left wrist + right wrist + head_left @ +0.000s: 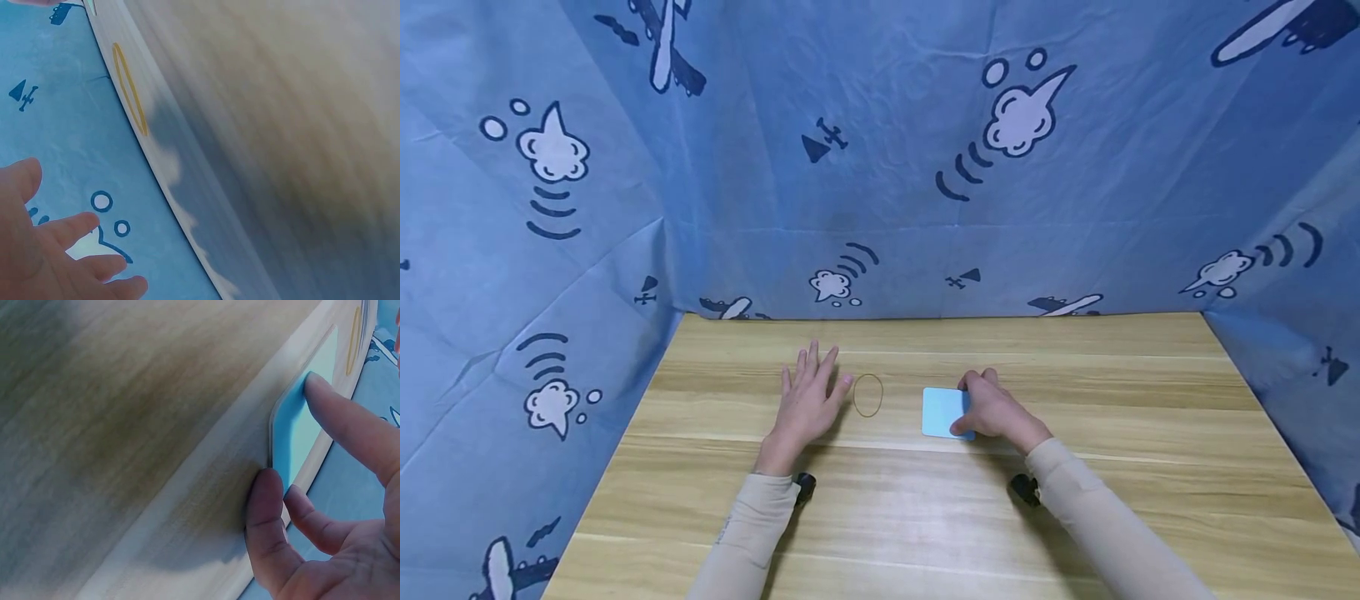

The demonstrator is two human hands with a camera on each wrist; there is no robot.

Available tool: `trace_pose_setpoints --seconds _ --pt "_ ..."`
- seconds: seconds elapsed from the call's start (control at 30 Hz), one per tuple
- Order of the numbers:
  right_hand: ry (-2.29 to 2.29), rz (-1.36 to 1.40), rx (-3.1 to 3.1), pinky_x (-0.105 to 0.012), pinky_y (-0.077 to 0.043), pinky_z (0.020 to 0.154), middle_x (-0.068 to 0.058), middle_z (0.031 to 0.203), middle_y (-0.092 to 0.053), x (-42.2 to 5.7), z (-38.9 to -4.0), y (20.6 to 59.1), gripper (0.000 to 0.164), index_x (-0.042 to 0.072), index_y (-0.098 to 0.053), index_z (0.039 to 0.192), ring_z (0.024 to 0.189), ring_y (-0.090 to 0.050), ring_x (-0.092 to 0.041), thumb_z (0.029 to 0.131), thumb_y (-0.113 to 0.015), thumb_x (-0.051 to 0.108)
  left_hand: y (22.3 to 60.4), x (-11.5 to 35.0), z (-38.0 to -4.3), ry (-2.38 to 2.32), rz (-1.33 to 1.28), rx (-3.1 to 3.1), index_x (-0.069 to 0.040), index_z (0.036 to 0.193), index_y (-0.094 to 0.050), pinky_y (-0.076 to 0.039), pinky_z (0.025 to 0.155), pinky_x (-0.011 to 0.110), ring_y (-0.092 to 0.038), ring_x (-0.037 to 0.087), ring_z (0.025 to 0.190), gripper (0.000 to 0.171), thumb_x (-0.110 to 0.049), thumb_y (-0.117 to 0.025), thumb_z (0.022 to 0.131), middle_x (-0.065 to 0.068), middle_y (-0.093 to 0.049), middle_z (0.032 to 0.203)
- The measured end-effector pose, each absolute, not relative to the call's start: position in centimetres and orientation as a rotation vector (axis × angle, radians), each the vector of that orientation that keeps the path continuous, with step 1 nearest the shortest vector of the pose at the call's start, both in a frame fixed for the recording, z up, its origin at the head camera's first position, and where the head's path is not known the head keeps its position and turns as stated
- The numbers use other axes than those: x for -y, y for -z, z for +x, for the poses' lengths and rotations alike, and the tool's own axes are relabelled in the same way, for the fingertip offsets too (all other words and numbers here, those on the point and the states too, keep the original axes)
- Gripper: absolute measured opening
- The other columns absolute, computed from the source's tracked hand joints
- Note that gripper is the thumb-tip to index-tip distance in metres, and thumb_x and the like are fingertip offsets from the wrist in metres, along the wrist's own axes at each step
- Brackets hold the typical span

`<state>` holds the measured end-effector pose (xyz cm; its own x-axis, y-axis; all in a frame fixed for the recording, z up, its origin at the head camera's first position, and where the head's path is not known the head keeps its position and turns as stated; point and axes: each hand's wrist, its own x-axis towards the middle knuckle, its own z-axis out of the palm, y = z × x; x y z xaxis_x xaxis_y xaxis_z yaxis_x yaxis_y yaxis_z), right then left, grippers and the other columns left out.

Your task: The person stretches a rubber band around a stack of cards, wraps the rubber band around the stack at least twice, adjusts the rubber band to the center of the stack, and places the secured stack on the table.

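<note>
Blue card: on the surface, projecting leftward from the right grip, which grasps its right end, thumb at the near edge, fingers at the far one. Whether it is raised at all: cannot tell. Yellow loop: left of card, apart from it, longer axis pointing away from the person. Left grip nearer the loop, just beside it; released, fingers spread, holding nothing.

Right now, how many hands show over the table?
2: the left hand, beside the yellow loop, and the right hand, gripping the blue card. Neither is hidden.
</note>
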<state>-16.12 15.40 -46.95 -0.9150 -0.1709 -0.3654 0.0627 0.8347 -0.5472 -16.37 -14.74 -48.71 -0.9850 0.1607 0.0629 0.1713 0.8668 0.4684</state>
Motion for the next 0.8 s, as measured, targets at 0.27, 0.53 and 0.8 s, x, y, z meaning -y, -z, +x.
trace_pose_setpoints --seconds 0.27,0.53,0.8 --pt "0.797 -0.086 -2.598 -0.046 -0.048 0.085 -0.019 0.111 -0.039 -15.4 -16.0 47.0 0.067 0.0 -0.049 0.119 0.092 -0.052 -0.033 0.071 -0.093 0.016 48.8 14.4 -15.9 0.78 -0.264 3.01 -0.015 0.158 -0.033 -0.001 0.116 0.065 -0.008 0.041 0.151 0.062 -0.048 -0.04 0.106 0.021 -0.012 0.165" --pt "0.873 -0.147 -2.634 -0.043 -0.046 0.083 -0.014 0.104 -0.049 -15.5 -15.6 47.3 0.071 0.002 -0.041 0.115 0.093 -0.05 -0.031 0.067 -0.094 0.011 48.9 14.1 -15.4 0.784 -0.258 2.999 -0.015 0.157 -0.034 -0.002 0.117 0.065 -0.009 0.04 0.151 0.06 -0.046 -0.041 0.107 0.02 -0.012 0.165" --pt "0.794 -0.158 -2.665 -0.047 -0.048 0.09 -0.018 0.113 -0.058 -15.6 -15.3 47.5 0.073 -0.004 -0.049 0.123 0.099 -0.054 -0.031 0.069 -0.093 0.014 49.3 13.8 -15.2 0.765 -0.274 2.99 -0.014 0.157 -0.035 -0.003 0.115 0.067 -0.009 0.042 0.151 0.06 -0.047 -0.041 0.106 0.022 -0.012 0.165"
